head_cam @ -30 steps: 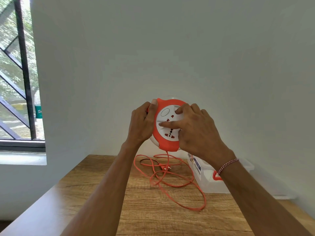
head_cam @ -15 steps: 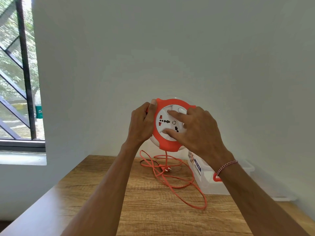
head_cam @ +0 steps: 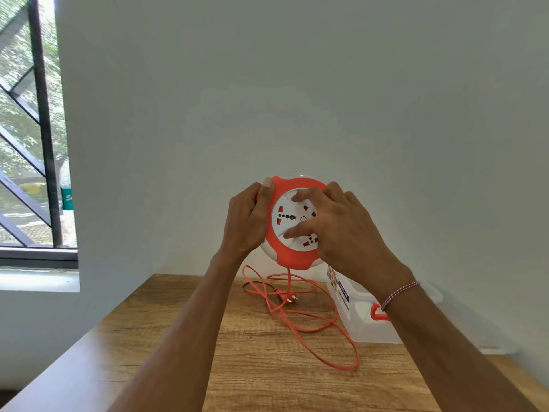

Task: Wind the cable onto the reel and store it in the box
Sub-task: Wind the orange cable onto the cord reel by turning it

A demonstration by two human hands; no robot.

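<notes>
the left hand (head_cam: 248, 221) grips the orange rim of the round cable reel (head_cam: 292, 226), thumb curled over its top edge, holding it in the air above the wooden table (head_cam: 252, 367). the right hand (head_cam: 338, 230) lies on the reel's white socket face, fingers spread and pressing flat against it rather than closing around anything, as if to turn the face. from the bottom of the reel the orange cable (head_cam: 300, 316) hangs straight down and spreads in loose, overlapping loops on the table, with the plug (head_cam: 286, 298) lying among them. the clear plastic box (head_cam: 371, 319), with an orange latch, sits just right of the loops, partly hidden by the right forearm. much cable remains unwound, so the task looks to be in its winding stage. the crossed loops could pull into a knot or snag the plug as slack is drawn up. a loop could also catch the box's corner and drag it. the flat fingers may slip on the smooth face.
</notes>
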